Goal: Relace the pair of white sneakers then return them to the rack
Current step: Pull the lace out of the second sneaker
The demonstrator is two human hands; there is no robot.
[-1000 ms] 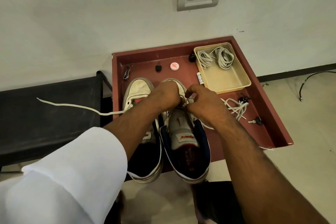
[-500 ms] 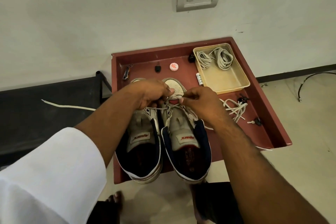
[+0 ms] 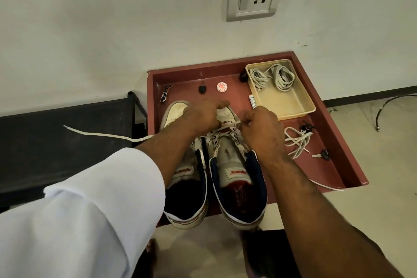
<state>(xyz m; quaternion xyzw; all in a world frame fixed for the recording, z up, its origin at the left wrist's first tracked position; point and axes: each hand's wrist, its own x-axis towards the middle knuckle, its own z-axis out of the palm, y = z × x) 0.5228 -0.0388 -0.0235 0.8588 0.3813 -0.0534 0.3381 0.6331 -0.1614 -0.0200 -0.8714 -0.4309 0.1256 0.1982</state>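
While half-laced, white sneakers [image 3: 228, 165] navy-lined.

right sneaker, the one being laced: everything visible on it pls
The right sneaker is white with a navy collar lining, a red-lettered tongue label and perforated toe. It stands upright on the maroon tray, toe toward the wall, heel overhanging the near edge, beside its mate. A white lace crosses its lowest eyelets; the left hand and right hand work the lace there.

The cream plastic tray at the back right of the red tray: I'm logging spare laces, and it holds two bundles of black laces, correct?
Not quite: the head view shows the cream plastic tray holding two bundles of white laces, not black.
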